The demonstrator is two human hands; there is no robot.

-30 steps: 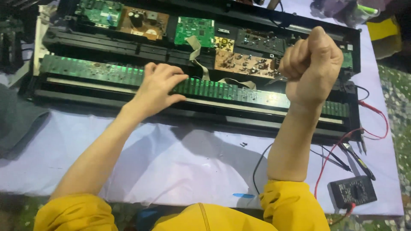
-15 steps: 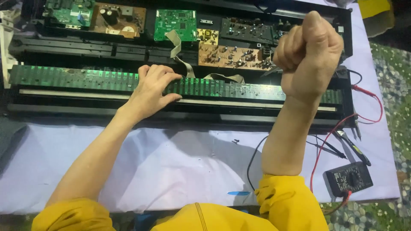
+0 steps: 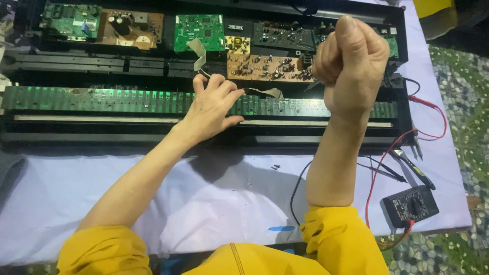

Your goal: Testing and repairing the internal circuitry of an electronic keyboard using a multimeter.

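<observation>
The keyboard chassis (image 3: 204, 137) lies opened across the white-covered bench (image 3: 204, 203), circuit boards (image 3: 198, 31) exposed; nothing looks refitted, so most work appears outstanding. The left hand (image 3: 211, 109) rests spread and released on the long green contact board (image 3: 102, 101), fingertips at a grey ribbon cable (image 3: 196, 51). The right hand (image 3: 351, 61) is clenched above the chassis; any contents cannot be told

Even, cool light from overhead; a sharp picture.
The white cloth (image 3: 153, 198) shines bright, faintly bluish, with soft arm shadows across it. Green glare glints along the long green circuit strip (image 3: 102, 99). The corners darken and blur slightly.
</observation>
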